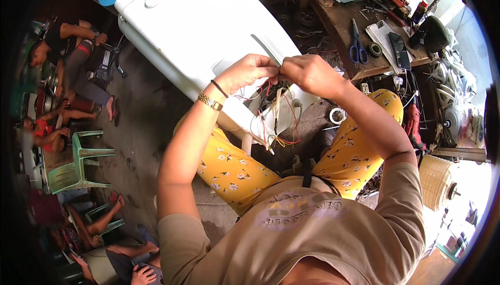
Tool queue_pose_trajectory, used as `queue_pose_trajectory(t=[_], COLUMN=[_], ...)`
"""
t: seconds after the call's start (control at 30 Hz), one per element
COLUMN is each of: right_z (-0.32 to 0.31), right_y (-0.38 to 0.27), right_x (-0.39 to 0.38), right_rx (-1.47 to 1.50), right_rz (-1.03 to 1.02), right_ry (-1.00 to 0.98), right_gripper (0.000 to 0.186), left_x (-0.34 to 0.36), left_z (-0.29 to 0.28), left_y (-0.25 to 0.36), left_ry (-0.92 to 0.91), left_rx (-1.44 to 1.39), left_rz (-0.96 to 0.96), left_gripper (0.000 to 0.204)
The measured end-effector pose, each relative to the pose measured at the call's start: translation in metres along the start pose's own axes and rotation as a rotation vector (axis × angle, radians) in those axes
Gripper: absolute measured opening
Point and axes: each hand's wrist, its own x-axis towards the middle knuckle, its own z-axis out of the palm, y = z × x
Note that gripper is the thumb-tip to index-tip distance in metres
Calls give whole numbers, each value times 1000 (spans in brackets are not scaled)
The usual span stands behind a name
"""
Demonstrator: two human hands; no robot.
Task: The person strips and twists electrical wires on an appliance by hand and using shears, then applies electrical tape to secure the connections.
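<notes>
A white appliance body [187, 24] with a blue-rimmed end lies at an angle before me. My left hand [249, 74], below a wristwatch and black band, pinches thin wire at the appliance's lower right part. My right hand [308, 72] is closed beside it, fingertips meeting the left's on the wire; the exact point they grip is hidden. Loose red, yellow, white and dark wires [278, 128] hang below both hands over the appliance's open white end.
A wooden workbench [329, 19] at upper right holds scissors [358, 50], tape [375, 50], a phone [399, 50] and tools. A white roll [337, 116] and red power tool [411, 126] are lower right. Several people [88, 222] and green chairs [70, 175] are at left.
</notes>
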Motion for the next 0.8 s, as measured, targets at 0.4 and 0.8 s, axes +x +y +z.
queue_pose_trajectory(t=[0.4, 0.8], right_z=[-2, -7], right_y=[1, -7], right_x=[-8, -9], right_rx=[1442, 134], right_rz=[985, 74], right_ry=[-25, 37], right_gripper=[28, 18], left_x=[7, 6], left_z=[30, -7], left_y=[3, 7], left_ry=[450, -183], left_rx=[420, -74], left_rz=[376, -160], left_gripper=[11, 12])
